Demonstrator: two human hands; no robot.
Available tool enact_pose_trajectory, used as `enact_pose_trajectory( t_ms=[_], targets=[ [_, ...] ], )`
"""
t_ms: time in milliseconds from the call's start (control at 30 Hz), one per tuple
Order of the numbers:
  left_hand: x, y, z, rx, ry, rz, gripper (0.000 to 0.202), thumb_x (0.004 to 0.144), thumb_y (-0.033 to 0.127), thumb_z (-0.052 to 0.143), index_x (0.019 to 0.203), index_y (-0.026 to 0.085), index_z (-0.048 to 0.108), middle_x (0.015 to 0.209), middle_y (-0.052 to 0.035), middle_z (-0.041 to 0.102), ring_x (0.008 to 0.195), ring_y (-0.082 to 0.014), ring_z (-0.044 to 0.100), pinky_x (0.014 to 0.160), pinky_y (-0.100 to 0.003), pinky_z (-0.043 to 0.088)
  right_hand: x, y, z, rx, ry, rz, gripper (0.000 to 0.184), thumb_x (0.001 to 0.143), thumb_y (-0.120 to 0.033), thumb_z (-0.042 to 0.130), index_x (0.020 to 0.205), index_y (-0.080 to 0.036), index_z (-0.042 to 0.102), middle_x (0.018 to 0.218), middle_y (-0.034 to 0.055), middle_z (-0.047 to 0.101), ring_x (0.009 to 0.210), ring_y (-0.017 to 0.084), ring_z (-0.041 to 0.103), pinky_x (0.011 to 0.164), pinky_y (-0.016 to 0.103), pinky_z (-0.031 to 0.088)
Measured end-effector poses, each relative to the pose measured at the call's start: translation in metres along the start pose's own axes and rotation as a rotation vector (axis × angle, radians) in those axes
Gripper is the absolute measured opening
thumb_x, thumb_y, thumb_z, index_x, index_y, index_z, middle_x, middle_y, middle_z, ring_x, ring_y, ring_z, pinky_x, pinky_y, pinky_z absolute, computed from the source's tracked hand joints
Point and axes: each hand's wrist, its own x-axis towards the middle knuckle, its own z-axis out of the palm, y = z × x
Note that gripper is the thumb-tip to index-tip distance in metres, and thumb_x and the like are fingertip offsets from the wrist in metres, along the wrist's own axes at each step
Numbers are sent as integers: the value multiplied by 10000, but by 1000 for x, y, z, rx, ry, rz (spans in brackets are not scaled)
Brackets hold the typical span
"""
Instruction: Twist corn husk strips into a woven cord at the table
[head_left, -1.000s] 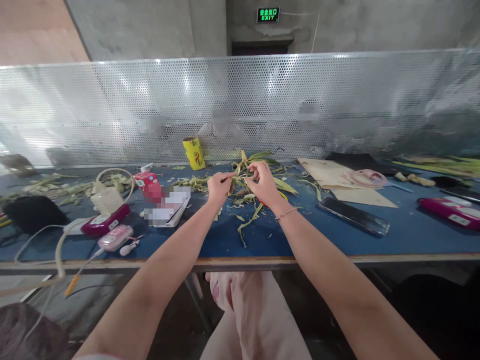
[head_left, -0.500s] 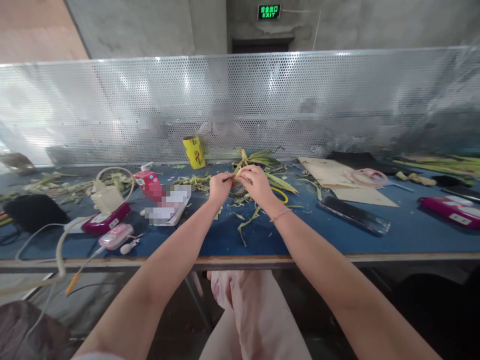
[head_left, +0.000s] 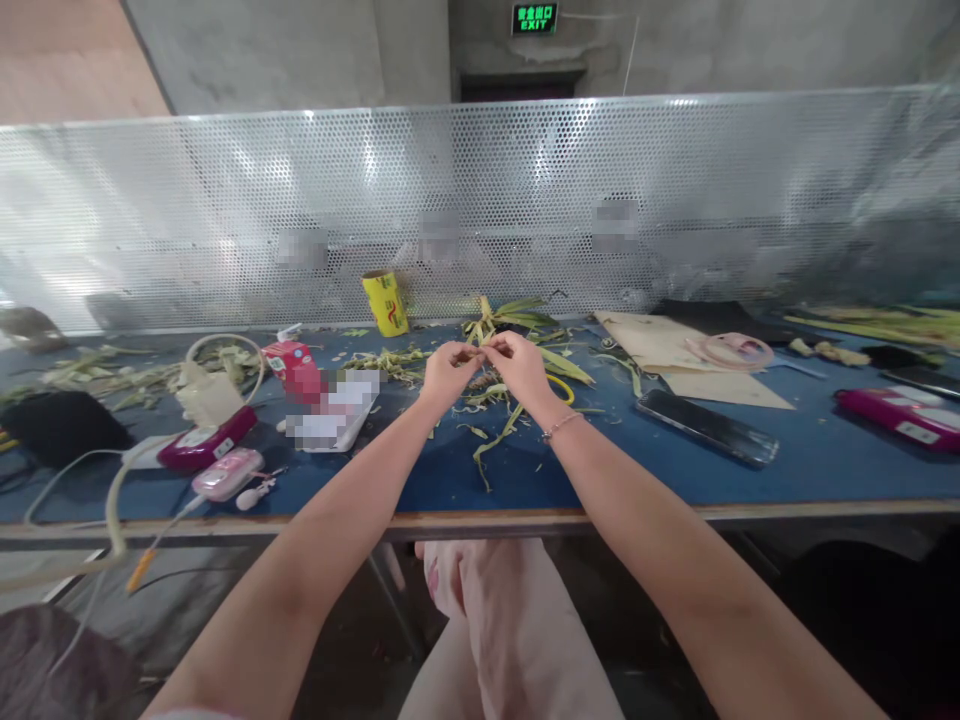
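The two hands meet fingertip to fingertip over the worktop [head_left: 420, 478], nearer the person than the yellow can [head_left: 385, 304] and to its right: the left hand [head_left: 451, 374] has its fingers curled inward, and the right hand [head_left: 520, 370] bends toward it with thumb and forefinger drawn in. Whether they pinch a strand between them I cannot tell; the spot is too small. A second ago the right hand was lifted a little away with its fingers parted, so both hands now seem to be busy at one small point. Just below them, right of the can and nearer, lie the plant scraps [head_left: 489, 398], with a thin stalk [head_left: 498, 438] trailing toward the worktop's front edge. Right of the can, beyond the hands, a bundle of leaves [head_left: 529, 319] lies where it was, and a yellow ring [head_left: 562, 387] shows beside the right wrist. Farther out, a red carton [head_left: 294, 372] stands left of the can and nearer, while a black phone [head_left: 706, 427] lies well to the can's right, below some brown paper [head_left: 637, 340].
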Motion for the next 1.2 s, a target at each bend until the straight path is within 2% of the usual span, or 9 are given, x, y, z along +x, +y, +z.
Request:
enact_pose_trajectory(
  t_ms=[167,300,367,467,567,733,833,1000,1200],
  targets=[
    [1,0,-1,-64,-10,-36,154,631,279,628,691,137,634,648,-30,608,612,-121,570,622,-264,460,2,1,0,126,26,90,207,735,-395,541,701,-191,536,627,23,597,568,162,584,605,312,482],
    [1,-2,-2,-167,27,-80,192,637,328,634,678,141,630,609,-17,603,595,-116,566,624,-258,459,6,6,1,232,11,321,256,747,-394,513,617,-174,528,603,37,592,517,160,573,551,323,496],
    [2,-5,-3,-164,37,-74,198,646,342,625,667,146,635,604,-15,606,596,-113,562,623,-252,454,7,9,1,295,-20,372,221,731,-356,531,621,-166,555,630,39,607,544,155,581,578,319,503],
    [4,-9,-3,-132,44,-77,184,638,330,623,627,146,635,570,-8,594,561,-101,534,598,-241,434,8,11,0,315,-8,266,199,715,-358,552,678,-166,592,643,28,609,602,154,590,611,303,496],
    [5,-11,-2,-149,18,-105,160,617,302,628,596,144,633,540,-2,583,533,-94,512,567,-235,414,7,6,-2,218,-8,132,213,711,-375,560,735,-172,620,661,28,616,658,161,591,634,298,481],
    [3,-5,-1,-191,-14,-130,134,574,268,650,602,139,630,538,7,574,531,-88,509,564,-233,410,4,1,-3,126,-65,-6,202,696,-354,590,779,-178,641,807,47,648,749,158,585,723,304,457],
    [2,-1,0,-193,-33,-103,133,551,244,661,617,133,629,565,9,582,542,-83,508,578,-233,423,4,3,-1,156,-100,-4,214,674,-363,616,777,-176,617,761,29,627,692,139,564,690,292,446],
    [0,0,2,-229,-65,-125,158,544,246,679,628,127,618,572,6,591,572,-96,541,629,-252,467,6,6,0,182,-56,90,237,640,-324,638,780,-178,515,651,-28,535,592,104,493,592,252,406],
    [1,-1,4,-382,-65,-186,246,659,372,618,608,133,600,587,11,561,612,-102,572,684,-278,507,5,3,-2,199,-116,106,308,670,-315,615,930,-176,524,638,-38,507,572,110,479,576,261,401]
  ],
)
